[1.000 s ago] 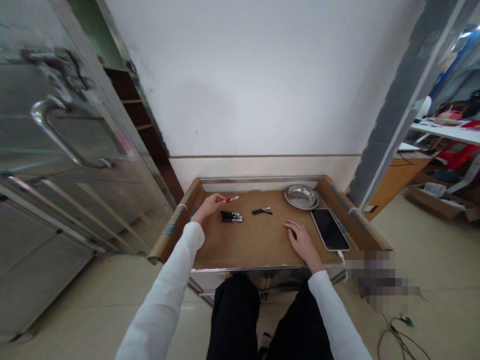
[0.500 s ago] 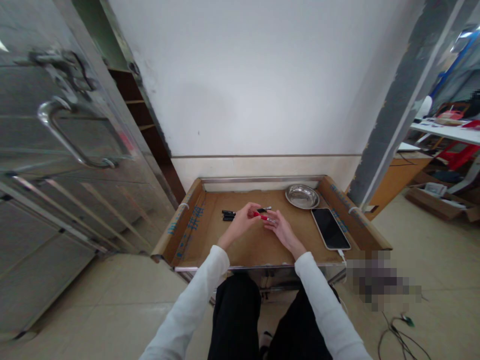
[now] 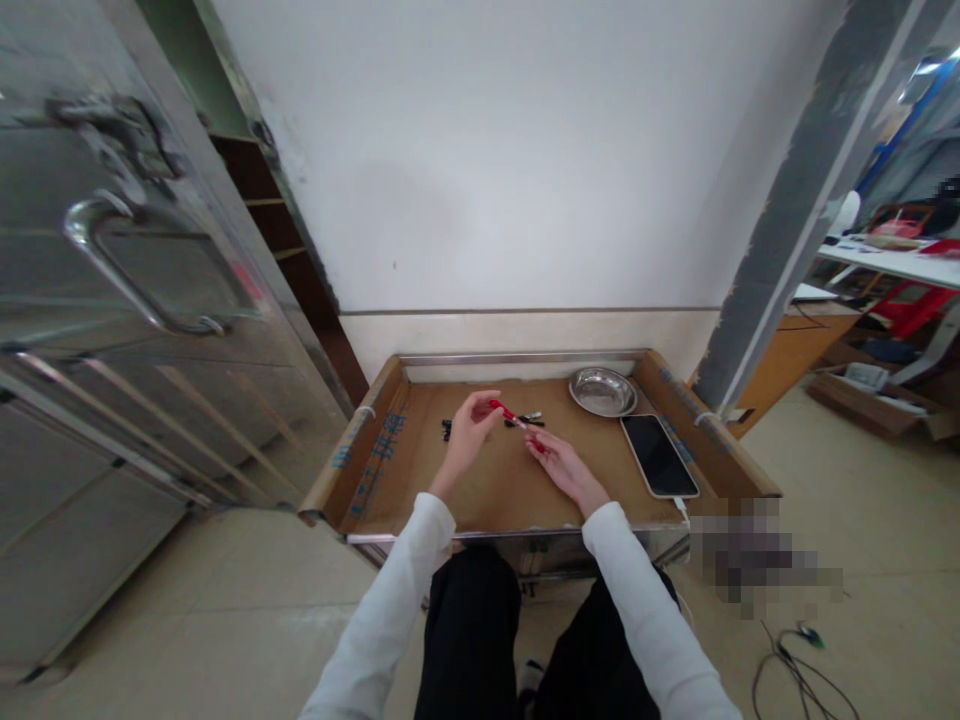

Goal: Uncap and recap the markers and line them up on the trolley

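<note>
A slim red pen (image 3: 511,413) with a pale middle section is held above the cardboard surface, slanting down to the right. Its upper red end is pinched by the fingers of my left hand (image 3: 469,430). My right hand (image 3: 564,465) grips the lower end, where a bit of red shows at the fingertips. Behind the hands lie black pens (image 3: 534,421), partly covered by the red pen and my fingers. More black pens (image 3: 446,430) lie left of my left hand, mostly hidden by it.
A brown cardboard lining (image 3: 416,480) with raised sides covers the table. At the back right stands a round metal bowl (image 3: 602,392). A phone (image 3: 658,456) with a white cable lies in front of it. A metal door (image 3: 142,260) is on the left.
My left hand has moved slightly left and up, my right hand slightly lower. More of the red pen shows between them, now tilted more steeply.
</note>
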A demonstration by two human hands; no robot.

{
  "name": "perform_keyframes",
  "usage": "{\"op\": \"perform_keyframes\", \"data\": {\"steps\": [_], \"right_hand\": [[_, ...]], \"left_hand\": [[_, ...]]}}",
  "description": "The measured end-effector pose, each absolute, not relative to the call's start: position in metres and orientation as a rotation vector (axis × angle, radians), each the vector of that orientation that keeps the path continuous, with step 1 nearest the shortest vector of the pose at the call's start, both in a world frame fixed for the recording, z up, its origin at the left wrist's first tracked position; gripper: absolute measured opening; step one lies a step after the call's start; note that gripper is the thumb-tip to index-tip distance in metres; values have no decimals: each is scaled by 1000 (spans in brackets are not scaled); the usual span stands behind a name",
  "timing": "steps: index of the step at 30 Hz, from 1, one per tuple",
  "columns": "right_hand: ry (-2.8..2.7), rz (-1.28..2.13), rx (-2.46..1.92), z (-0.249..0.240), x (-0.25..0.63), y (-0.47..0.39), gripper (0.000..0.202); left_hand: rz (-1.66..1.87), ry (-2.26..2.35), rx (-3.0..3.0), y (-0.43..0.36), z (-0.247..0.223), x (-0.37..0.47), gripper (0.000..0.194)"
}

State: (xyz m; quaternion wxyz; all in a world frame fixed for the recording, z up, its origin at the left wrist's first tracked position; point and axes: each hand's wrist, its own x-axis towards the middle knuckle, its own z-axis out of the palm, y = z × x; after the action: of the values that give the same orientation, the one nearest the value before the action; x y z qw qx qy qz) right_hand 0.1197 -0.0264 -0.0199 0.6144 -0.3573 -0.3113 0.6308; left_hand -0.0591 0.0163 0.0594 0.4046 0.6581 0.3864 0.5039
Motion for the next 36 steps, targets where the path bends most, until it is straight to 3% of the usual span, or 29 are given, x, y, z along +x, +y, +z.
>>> {"op": "perform_keyframes", "data": {"steps": [8,15,22,36], "right_hand": [[-715,1408,-802,-21,119,-26,23],[-833,1231,-902,-18,114,-28,41],[-994,1094,-941,-11,112,-32,40],[-1020,1142,-928,-4,110,-37,37]], "left_hand": [[1310,1077,1559,20,48,-73,32],[1255,1067,1470,10,28,-70,36],[1238,1134,1421,4,13,-67,34],[1288,1163,1379,0,5,-72,41]]}}
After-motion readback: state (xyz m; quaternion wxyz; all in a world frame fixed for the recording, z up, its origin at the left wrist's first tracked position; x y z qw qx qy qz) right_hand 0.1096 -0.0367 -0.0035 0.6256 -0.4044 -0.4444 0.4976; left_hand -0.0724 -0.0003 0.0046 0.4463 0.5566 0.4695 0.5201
